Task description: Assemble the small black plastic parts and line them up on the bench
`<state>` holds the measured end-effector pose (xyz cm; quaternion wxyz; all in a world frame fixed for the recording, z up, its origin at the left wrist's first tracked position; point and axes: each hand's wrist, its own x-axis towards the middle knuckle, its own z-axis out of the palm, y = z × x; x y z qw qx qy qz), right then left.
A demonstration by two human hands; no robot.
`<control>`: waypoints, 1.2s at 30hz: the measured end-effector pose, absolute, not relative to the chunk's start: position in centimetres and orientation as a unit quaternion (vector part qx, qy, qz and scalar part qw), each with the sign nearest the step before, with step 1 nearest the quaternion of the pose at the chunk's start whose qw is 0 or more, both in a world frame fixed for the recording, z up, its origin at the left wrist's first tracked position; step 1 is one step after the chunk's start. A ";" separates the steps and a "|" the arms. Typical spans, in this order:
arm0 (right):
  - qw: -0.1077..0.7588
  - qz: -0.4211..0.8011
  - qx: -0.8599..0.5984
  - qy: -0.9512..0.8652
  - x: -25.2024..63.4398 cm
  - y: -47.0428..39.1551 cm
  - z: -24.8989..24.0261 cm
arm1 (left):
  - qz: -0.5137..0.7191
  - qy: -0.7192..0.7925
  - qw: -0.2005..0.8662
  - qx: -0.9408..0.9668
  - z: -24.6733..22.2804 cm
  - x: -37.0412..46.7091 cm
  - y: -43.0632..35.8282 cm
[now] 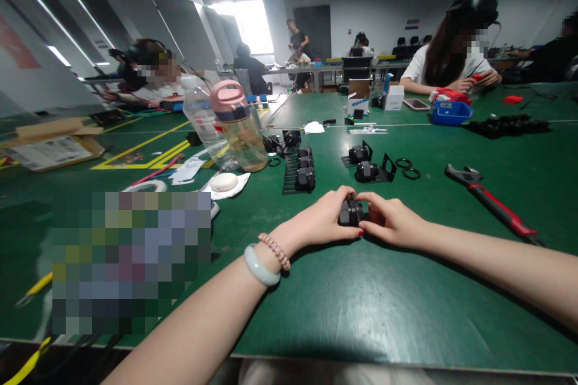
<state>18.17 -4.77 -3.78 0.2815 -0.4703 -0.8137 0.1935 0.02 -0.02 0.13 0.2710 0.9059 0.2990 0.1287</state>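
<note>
Both hands meet around one black cable gland (pixel 350 213), just above or on the green table; which, I cannot tell. My left hand (pixel 323 216) grips its left side between thumb and fingers. On its right end my right hand (pixel 395 219) closes with thumb and forefinger, and these fingers hide part of it. Just beyond are black brackets bearing similar glands (pixel 368 171), with two black rubber rings (pixel 410 174) beside them. Further left, several more glands (pixel 306 177) stand on a slotted black bracket.
An adjustable wrench (pixel 501 207) with a red and black handle lies at right. A pink-lidded bottle (pixel 244 132) and a clear plastic bottle (pixel 203 120) stand at back left. Across the table are a blue bin (pixel 451 113) and a person (pixel 451 66) with a red item in hand.
</note>
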 end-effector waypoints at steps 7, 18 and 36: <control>0.282 0.194 -0.468 -0.815 18.1 -4.8 -3.7 | 0.135 0.302 0.279 0.901 0.2 0.1 -0.1; 0.284 0.192 -0.465 -0.816 18.2 -4.8 -3.8 | 0.137 0.301 0.280 0.901 0.1 0.0 -0.1; 0.280 0.157 -0.475 -0.819 18.2 -4.9 -3.7 | 0.167 0.275 0.219 0.921 0.1 -0.2 -0.2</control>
